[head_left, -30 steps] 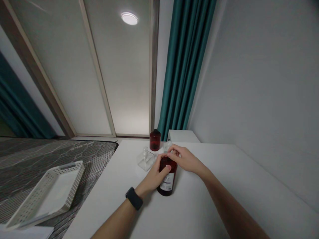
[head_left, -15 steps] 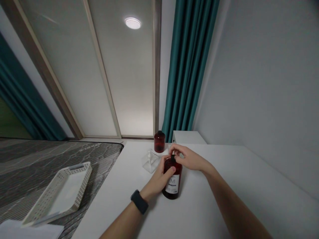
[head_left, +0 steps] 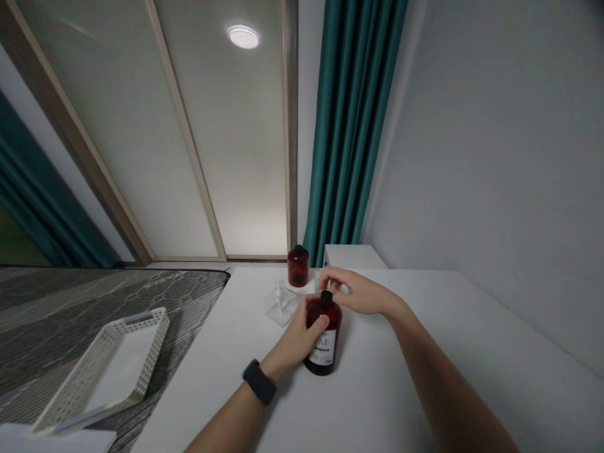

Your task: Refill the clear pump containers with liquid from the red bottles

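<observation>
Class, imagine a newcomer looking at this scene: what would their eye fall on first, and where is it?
Probably the labelled dark red bottle on the white table, with the left hand around its side and the right hand close to its black top. Next might come the long teal curtain beyond the table and the bright round light at the upper left of centre.

The labelled bottle (head_left: 323, 336) is glossy and translucent, its cap (head_left: 326, 297) matt; the counter (head_left: 377, 384) is smooth, the curtains (head_left: 357, 126) cloth.

The left hand (head_left: 298, 336) grips; the right hand (head_left: 358, 292) arches, fingers curled.
</observation>
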A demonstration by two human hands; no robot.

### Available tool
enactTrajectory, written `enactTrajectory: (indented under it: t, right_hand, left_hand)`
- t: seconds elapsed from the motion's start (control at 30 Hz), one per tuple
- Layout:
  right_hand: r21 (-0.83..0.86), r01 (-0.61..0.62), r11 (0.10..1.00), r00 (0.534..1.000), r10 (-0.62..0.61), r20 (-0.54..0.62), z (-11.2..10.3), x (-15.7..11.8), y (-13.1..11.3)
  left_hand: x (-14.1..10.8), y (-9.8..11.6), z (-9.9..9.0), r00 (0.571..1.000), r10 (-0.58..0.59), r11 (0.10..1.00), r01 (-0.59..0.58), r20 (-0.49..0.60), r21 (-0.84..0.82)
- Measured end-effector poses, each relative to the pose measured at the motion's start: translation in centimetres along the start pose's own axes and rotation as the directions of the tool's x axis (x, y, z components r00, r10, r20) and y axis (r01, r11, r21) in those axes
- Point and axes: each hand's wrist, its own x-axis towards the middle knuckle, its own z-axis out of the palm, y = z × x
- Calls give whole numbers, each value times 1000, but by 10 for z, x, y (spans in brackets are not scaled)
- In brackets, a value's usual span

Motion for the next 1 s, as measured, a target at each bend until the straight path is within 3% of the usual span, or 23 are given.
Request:
enactTrajectory:
  t: [0.1, 0.23, 0.47, 0.63, 0.73, 1.0]
  right_hand:
    - [-7, -62, 998, 997, 62, -36, -2, -1, 1]
    - [-48, -152, 987, 988, 154, 32, 3, 2, 8]
    - [-26, 42, 999, 998, -41, 52, -1, -1, 3]
    - [0, -100, 995, 995, 100, -30, 0, -1, 7]
    - [-55, -144, 988, 990, 144, -1, 4, 1, 10]
    - [-66, 74, 995, 991, -66, 114, -3, -4, 3]
  left_hand:
    - [0, 0, -1, 1000, -15, 1000, 15, -6, 1]
    - [-1, -3, -2, 999, 20, 1000, -19, 30, -13]
    - [-1, -4, -3, 999, 21, 1000, -20, 41, -18]
    - [-1, -4, -3, 999, 1, 1000, 0, 36, -17]
    - [-1, -3, -3, 999, 7, 1000, -6, 34, -22]
    - [0, -4, -1, 999, 44, 999, -44, 31, -24]
